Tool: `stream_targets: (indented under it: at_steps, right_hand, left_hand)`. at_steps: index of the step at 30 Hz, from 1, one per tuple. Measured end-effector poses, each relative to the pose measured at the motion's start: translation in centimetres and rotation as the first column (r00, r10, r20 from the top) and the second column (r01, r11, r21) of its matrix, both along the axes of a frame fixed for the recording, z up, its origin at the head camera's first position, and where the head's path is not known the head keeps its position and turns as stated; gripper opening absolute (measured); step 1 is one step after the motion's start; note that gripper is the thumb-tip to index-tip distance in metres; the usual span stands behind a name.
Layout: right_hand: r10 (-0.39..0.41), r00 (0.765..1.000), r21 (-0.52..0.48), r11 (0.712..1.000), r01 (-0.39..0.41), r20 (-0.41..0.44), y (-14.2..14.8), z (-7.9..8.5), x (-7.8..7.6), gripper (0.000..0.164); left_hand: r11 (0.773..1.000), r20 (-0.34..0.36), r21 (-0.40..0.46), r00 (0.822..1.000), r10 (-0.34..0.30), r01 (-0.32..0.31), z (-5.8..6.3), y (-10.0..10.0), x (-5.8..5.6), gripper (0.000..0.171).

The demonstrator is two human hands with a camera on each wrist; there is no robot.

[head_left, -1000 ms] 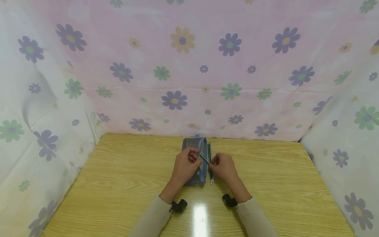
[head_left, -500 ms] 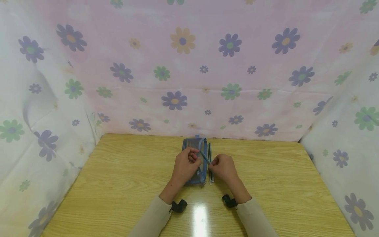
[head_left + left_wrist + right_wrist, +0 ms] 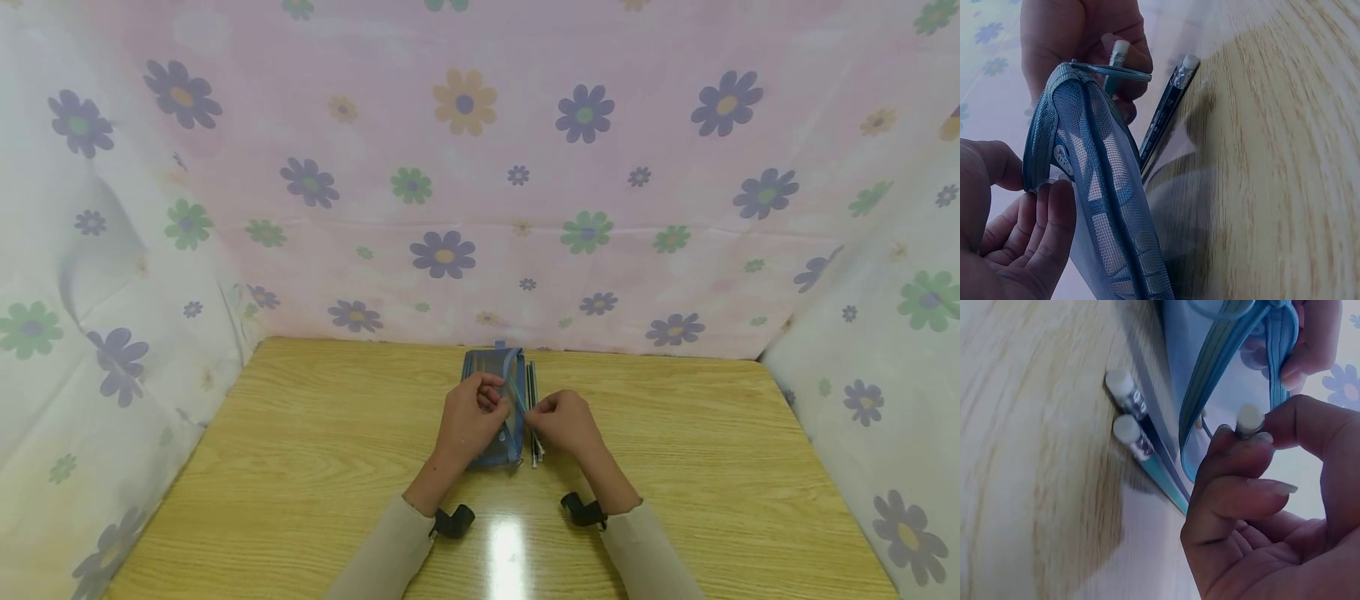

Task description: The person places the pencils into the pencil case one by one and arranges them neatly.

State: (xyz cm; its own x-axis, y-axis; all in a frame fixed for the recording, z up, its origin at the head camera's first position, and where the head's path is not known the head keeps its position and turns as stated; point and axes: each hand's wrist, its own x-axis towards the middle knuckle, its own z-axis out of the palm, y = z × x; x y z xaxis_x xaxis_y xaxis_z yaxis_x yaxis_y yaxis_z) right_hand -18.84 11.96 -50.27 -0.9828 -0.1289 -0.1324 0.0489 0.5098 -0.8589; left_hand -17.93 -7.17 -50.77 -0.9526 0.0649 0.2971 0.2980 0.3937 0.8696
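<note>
A blue mesh pencil case (image 3: 492, 362) lies on the table with its zipped mouth spread apart. My left hand (image 3: 468, 421) pinches one side of that mouth between thumb and fingers, as the left wrist view shows close up. My right hand (image 3: 567, 421) pinches a pencil near its white eraser (image 3: 1250, 417). The pencil's other end points into the case's opening, and most of its shaft is hidden there. Right beside the case, two more eraser-tipped pencils, a dark one (image 3: 1163, 115) and a teal one (image 3: 1163, 478), lie side by side on the table.
The wood-grain table (image 3: 315, 467) reaches back to a flower-printed curtain (image 3: 510, 200), which also hangs at both sides. A blue cord loop (image 3: 1113, 72) sticks out from the end of the case. Both wrists wear black cameras (image 3: 455, 522).
My right hand has shifted slightly left with its pencil, which now stands more steeply at the case's opening. The left hand keeps its hold on the case.
</note>
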Motion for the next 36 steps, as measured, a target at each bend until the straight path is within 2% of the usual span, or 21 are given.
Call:
stream_targets:
  at_steps: [6,11,22,36]
  right_hand:
    - [-0.012,0.996,-0.197,0.980,0.029,0.085,-0.4,-0.3,0.0,0.017]
    - [-0.038,0.992,-0.286,0.956,0.072,0.120,-1.0,-0.5,0.1,0.019]
    - [-0.066,0.988,-0.327,0.939,0.109,0.138,-1.8,-0.6,0.4,0.017]
    - [-0.030,0.993,-0.323,0.944,0.066,0.115,-1.8,-0.3,0.5,0.019]
  left_hand:
    - [1.000,-0.025,-0.002,1.000,0.007,-0.007,0.0,0.0,0.1,0.023]
    - [1.000,-0.028,-0.003,1.000,0.013,-0.013,0.0,0.1,0.0,0.022]
    - [1.000,-0.036,-0.009,0.999,0.013,-0.014,-0.2,0.0,0.0,0.021]
    - [1.000,-0.016,-0.005,1.000,0.004,-0.004,-0.2,0.0,0.0,0.025]
